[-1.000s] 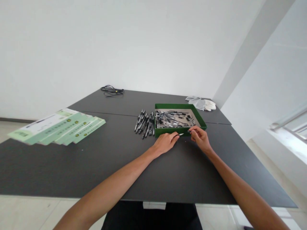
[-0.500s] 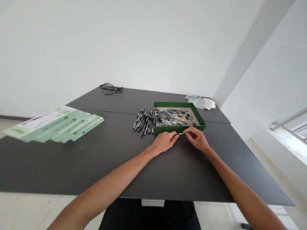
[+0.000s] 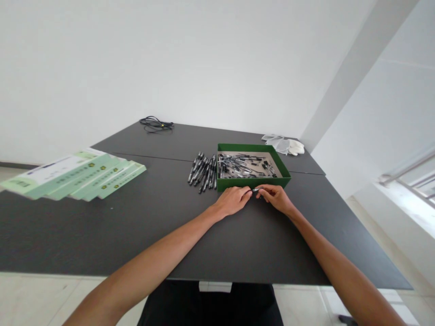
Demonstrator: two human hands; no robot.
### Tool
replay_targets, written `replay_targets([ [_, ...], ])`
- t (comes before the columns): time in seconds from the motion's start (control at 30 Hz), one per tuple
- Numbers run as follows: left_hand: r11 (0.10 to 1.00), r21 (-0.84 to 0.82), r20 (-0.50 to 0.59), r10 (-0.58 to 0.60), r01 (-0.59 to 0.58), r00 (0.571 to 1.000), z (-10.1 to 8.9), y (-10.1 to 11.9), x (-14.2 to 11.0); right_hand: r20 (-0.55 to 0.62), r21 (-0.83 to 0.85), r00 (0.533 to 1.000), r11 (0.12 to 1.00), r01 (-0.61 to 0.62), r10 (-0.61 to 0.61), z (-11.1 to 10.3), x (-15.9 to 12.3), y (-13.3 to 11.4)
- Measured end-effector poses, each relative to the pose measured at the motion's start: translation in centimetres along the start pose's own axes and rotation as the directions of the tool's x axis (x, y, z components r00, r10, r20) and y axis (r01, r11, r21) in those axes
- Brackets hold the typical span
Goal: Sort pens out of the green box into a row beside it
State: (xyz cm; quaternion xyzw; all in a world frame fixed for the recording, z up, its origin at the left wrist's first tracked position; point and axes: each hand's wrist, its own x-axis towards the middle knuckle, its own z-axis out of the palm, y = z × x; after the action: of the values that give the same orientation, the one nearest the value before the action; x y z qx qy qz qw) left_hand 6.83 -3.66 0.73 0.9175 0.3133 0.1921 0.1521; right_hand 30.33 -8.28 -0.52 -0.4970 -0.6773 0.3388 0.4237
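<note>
The left hand (image 3: pixel 233 201) and right hand (image 3: pixel 276 198) pinch a small pen (image 3: pixel 256 189) beside the green tray (image 3: pixel 253 184). A loose grip could drop it.

The right hand (image 3: pixel 276 199) has moved closer to the left hand (image 3: pixel 232 201), and they nearly touch. Less of the pen (image 3: pixel 256 189) shows between them.

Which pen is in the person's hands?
The pen held between the left hand and right hand, in front of the green tray; the others lie in the tray or in the bunch to its left.
</note>
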Motion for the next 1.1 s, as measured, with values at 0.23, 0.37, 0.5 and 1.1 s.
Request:
replay_targets([
  [0.23,0.999,0.022,0.016,0.03,-0.03,0.999,0.2,0.0,-0.1,0.073,-0.078,0.997,0.997,-0.03,0.036,-0.8,-0.2,0.3],
  [0.37,0.998,0.026,0.036,0.052,-0.053,0.998,0.3,-0.1,-0.1,0.168,-0.136,0.984,0.99,-0.034,0.057,-1.4,-0.4,0.3],
  [0.5,0.998,0.03,0.037,0.049,-0.05,0.998,0.4,-0.3,-0.1,0.176,-0.155,0.982,0.987,-0.041,0.068,-1.6,-0.4,0.4],
  [1.1,0.99,0.125,0.047,0.059,-0.064,0.997,0.6,-0.4,-0.2,0.243,-0.135,0.97,0.991,0.007,0.026,-1.6,-0.6,0.4],
])
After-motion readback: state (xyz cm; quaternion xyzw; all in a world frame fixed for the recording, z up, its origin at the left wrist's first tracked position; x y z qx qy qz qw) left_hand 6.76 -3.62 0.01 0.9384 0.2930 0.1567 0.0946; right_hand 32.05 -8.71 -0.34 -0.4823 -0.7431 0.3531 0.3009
